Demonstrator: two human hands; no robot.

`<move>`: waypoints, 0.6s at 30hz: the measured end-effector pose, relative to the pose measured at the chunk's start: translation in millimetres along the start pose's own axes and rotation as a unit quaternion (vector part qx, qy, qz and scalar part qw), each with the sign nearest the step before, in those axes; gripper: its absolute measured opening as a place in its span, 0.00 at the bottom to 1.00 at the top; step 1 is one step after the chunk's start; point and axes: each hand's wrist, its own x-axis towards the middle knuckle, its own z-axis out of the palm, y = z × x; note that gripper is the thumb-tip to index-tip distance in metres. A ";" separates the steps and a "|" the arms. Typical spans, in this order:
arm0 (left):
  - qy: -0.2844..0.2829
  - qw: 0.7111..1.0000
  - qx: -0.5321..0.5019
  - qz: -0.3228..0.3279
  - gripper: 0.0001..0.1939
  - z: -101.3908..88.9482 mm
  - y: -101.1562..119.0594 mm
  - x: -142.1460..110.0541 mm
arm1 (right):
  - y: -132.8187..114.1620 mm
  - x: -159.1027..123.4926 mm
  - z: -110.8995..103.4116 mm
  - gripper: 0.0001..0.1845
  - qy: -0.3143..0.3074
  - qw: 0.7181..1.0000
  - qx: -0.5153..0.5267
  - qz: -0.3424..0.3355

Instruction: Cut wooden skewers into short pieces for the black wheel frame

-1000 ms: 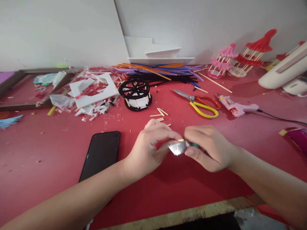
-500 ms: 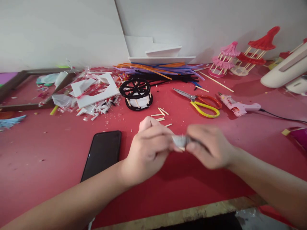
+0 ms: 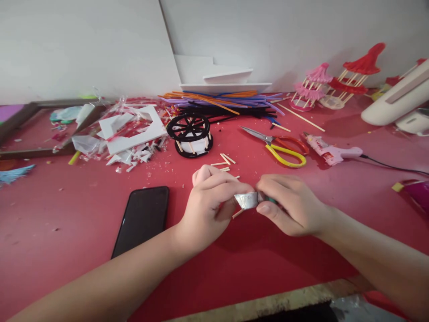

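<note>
My right hand (image 3: 290, 205) is closed around the green handle of a small knife (image 3: 247, 201). Its broad silver blade points left and has a slanted end. Close against that blade, my left hand (image 3: 209, 199) is closed in a pinch, the index finger over the blade's upper edge. A short wooden stick (image 3: 238, 213) shows just under the blade beside the left fingers, its upper end hidden. The left thumb tip is also hidden. Several cut sticks (image 3: 228, 158) lie on the red table beyond my hands.
Behind stands a black fuzzy wheel-topped model (image 3: 191, 134). Scissors (image 3: 278, 145) and a pink glue gun (image 3: 331, 150) lie at right. A phone (image 3: 142, 219) is left of my hands, with foam scraps (image 3: 134, 129) beyond. Pipe cleaners (image 3: 221, 103) line the back.
The knife has turned between my hands and the blade lies flatter than a second ago. The stick end first showed above the blade; now a stick shows below it, further left.
</note>
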 end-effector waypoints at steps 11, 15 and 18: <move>-0.005 1.000 0.009 0.008 0.11 1.8 -1.0 -1.1 | 1.7 -1.8 -1.7 0.16 -0.019 1.000 0.009 0.001; -0.019 1.000 0.003 0.009 0.12 0.5 0.1 -0.5 | 2.1 -1.8 -2.0 0.16 -0.025 1.000 0.017 0.001; -0.024 1.000 -0.003 0.006 0.13 0.0 0.4 -0.4 | 2.2 -2.3 -2.2 0.17 -0.027 1.000 0.014 0.005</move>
